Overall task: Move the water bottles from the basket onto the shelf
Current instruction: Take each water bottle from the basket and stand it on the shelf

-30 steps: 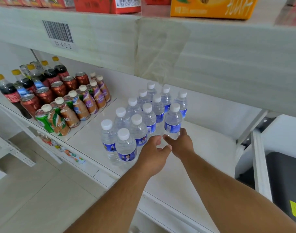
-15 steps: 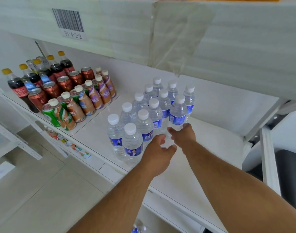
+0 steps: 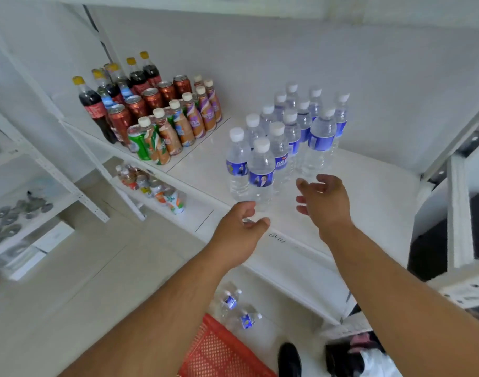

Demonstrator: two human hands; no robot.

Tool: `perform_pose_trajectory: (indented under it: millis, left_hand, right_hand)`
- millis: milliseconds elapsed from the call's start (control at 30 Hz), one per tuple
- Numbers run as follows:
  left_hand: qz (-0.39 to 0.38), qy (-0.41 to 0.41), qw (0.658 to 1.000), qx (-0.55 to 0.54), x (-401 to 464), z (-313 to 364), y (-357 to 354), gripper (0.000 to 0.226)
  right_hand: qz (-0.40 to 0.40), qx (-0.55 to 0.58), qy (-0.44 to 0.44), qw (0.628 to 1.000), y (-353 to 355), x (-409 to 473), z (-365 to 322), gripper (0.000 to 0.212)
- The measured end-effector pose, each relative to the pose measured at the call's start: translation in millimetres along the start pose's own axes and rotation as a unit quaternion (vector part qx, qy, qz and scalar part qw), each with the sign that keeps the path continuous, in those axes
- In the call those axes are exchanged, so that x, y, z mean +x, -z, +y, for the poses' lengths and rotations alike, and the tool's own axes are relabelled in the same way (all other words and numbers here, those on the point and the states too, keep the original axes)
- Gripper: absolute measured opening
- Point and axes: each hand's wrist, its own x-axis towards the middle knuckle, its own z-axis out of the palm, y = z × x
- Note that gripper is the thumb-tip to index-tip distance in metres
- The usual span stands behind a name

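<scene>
Several clear water bottles [image 3: 283,142] with white caps and blue labels stand grouped on the white shelf [image 3: 369,191]. My left hand [image 3: 239,229] hovers at the shelf's front edge, just below the nearest bottle [image 3: 261,172], fingers curled and holding nothing. My right hand [image 3: 324,200] is over the shelf, right of that bottle and in front of the right-hand bottle [image 3: 320,142], fingers spread and holding nothing. Below, a red mesh basket [image 3: 219,352] sits on the floor with two water bottles [image 3: 237,308] lying at its far end.
Cola bottles, cans and milk-tea bottles [image 3: 156,112] fill the shelf's left part. More drinks [image 3: 151,186] lie on the lower shelf. A second rack [image 3: 20,202] stands at left. A dark bin [image 3: 475,235] is at right. A black shoe [image 3: 288,360] is beside the basket.
Both hands have drawn back from the bottles towards the shelf's front edge and spread apart. The view has tilted down, bringing the red basket and floor into sight.
</scene>
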Motion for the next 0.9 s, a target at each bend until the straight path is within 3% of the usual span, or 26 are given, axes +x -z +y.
perform_pose_trajectory:
  millis: [133, 300, 400, 733, 900]
  left_hand:
    - [0.016, 0.03, 0.999, 0.024, -34, -56, 49, 0.052]
    - [0.009, 0.074, 0.997, 0.033, -71, -127, 83, 0.055]
    - [-0.003, 0.105, 0.994, 0.042, -88, -156, 88, 0.056]
    - [-0.04, 0.196, 0.976, 0.087, -57, -225, 64, 0.053]
    - [-0.071, 0.228, 0.963, 0.124, -16, -287, 45, 0.048]
  right_hand:
    - [-0.05, -0.016, -0.015, 0.999, -12, -92, 43, 0.045]
    - [-0.089, -0.114, -0.144, 0.979, -25, -166, 128, 0.047]
    - [-0.082, -0.111, -0.228, 0.964, -26, -187, 165, 0.052]
    - [-0.088, -0.127, -0.343, 0.926, -53, -145, 249, 0.063]
    - [-0.075, -0.153, -0.398, 0.901, -66, -115, 321, 0.041]
